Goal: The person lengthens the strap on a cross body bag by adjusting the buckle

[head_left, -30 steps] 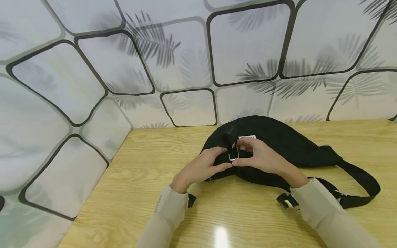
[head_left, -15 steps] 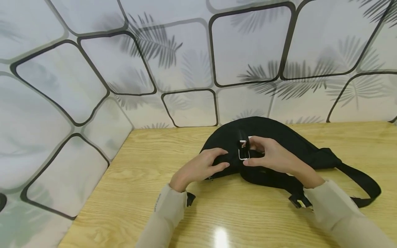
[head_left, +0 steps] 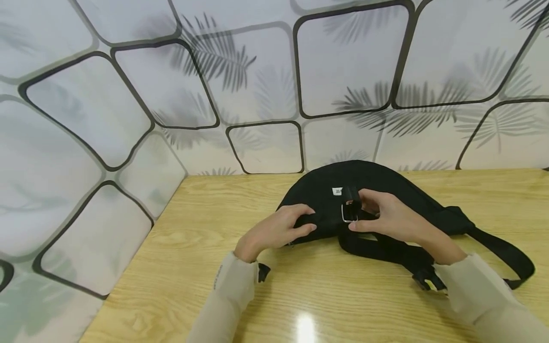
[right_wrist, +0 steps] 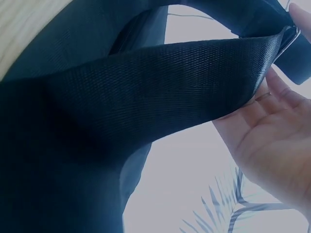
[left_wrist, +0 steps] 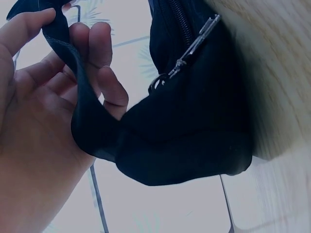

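Left hand (head_left: 280,227), mid-frame: thumb and fingers round a black strap (left_wrist: 87,116) | right hand (head_left: 394,220), right of centre: pinching webbing (right_wrist: 170,80) at a metal buckle (head_left: 349,221) | black bag (head_left: 386,178), centre to right, on the wooden table (head_left: 206,205) | white label (head_left: 337,191) on its front | black clip (head_left: 423,280), lower right | patterned wall (head_left: 266,147), upper frame

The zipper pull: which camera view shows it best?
The left wrist view: the zipper pull is large and uncovered against the black bag. The head view shows only a tiny glint near the left hand, too small to confirm; the right wrist view, none of it.
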A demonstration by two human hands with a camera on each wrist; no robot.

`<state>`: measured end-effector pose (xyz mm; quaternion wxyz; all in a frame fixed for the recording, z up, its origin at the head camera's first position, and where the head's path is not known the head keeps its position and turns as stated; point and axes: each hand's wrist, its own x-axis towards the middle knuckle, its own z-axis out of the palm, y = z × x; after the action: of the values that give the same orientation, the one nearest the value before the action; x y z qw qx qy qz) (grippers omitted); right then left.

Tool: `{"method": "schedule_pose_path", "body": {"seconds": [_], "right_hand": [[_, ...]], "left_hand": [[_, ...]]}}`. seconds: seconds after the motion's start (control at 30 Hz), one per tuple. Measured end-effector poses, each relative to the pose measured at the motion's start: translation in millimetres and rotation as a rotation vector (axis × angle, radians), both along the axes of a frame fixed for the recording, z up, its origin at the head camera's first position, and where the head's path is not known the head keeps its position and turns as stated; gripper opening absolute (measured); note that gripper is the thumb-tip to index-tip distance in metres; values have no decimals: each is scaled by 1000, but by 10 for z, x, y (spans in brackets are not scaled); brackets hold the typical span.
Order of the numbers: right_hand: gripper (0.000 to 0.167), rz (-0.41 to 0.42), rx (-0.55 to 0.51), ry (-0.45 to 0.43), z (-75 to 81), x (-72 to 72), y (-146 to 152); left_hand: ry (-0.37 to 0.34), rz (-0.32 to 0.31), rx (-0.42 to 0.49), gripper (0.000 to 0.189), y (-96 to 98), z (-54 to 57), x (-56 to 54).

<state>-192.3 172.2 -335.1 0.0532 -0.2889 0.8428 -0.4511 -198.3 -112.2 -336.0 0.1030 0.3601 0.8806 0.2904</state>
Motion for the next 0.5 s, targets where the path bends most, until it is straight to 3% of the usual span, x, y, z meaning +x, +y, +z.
{"method": "schedule_pose_path", "body": {"seconds": [0.23, 0.5], "right_hand": [[32, -29, 41, 36, -23, 1, 108], [40, -69, 90, 41, -51, -19, 219]], "left_hand": [[15, -12, -9, 39, -14, -13, -30], [2, 0, -18, 40, -46, -9, -43]]}}
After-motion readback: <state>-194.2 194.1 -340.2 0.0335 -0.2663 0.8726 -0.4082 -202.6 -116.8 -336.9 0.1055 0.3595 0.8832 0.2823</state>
